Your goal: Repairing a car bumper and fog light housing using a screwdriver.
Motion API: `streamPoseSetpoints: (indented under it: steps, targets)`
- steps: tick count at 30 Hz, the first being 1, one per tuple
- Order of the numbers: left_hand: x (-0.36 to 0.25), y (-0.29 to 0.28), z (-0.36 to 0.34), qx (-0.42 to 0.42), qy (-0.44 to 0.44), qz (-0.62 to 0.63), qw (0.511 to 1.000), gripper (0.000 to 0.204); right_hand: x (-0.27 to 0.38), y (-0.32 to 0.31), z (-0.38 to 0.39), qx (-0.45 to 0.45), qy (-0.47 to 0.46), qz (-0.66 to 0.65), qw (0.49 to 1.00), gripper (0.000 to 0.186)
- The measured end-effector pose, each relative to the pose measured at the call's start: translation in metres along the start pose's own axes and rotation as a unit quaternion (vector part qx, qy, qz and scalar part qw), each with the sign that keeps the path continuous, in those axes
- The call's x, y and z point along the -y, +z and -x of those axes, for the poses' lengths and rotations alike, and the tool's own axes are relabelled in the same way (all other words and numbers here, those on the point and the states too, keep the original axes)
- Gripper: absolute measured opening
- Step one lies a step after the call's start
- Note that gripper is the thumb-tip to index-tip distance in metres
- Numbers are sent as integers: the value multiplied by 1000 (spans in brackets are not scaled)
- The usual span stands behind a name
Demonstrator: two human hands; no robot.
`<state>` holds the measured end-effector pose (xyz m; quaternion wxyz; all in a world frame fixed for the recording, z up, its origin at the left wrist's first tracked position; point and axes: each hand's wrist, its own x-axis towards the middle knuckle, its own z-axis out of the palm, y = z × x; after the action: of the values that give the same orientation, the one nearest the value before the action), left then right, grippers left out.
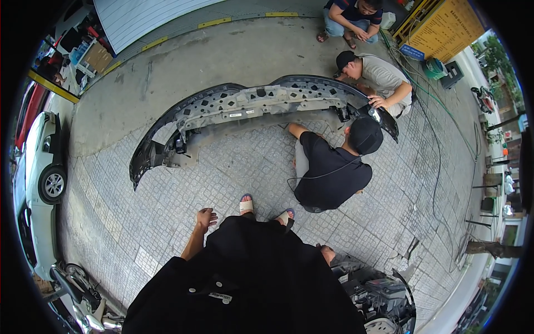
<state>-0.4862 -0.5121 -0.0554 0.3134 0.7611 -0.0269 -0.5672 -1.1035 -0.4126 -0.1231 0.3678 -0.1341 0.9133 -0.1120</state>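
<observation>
My left hand [207,219] hangs over the paving beside my body, with relaxed, slightly parted fingers and nothing in it. Only a small part of my right hand [327,254] shows past my dark shirt, close to a vehicle's exposed front end [378,295] at the lower right; its fingers are hidden. Ahead of me lies a large detached car bumper [239,100], its inner side with holes and a crossbar facing me. Neither of my hands touches it. A co-worker in black [334,172] crouches at its near right side, and another in a light shirt [384,78] works at its right end.
A third person [356,22] squats at the far right. Hoses [436,161] and cables run across the paving on the right, near a green bucket [434,69]. A white car [36,183] and a motorbike [83,300] stand along the left.
</observation>
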Motion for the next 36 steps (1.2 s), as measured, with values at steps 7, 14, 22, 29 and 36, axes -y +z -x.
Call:
streamPoseSetpoints:
  steps: [7, 14, 22, 29, 36]
  targets:
    - [2, -2, -13, -12, 15, -38, 999, 40, 109, 11, 86, -86, 130, -240, 958, 23]
    - [3, -10, -21, -32, 21, -52, 998, 42, 121, 0, 96, -52, 210, -63, 974, 39]
    - [-7, 7, -9, -19, 15, -46, 999, 41, 34, 55, 13, -79, 148, -476, 863, 39]
    - [-8, 18, -20, -6, 25, -48, 999, 39, 110, 2, 86, -29, 104, -404, 908, 19]
    - [-8, 10, -19, -15, 19, -40, 999, 40, 125, 2, 98, -93, 137, -229, 959, 19]
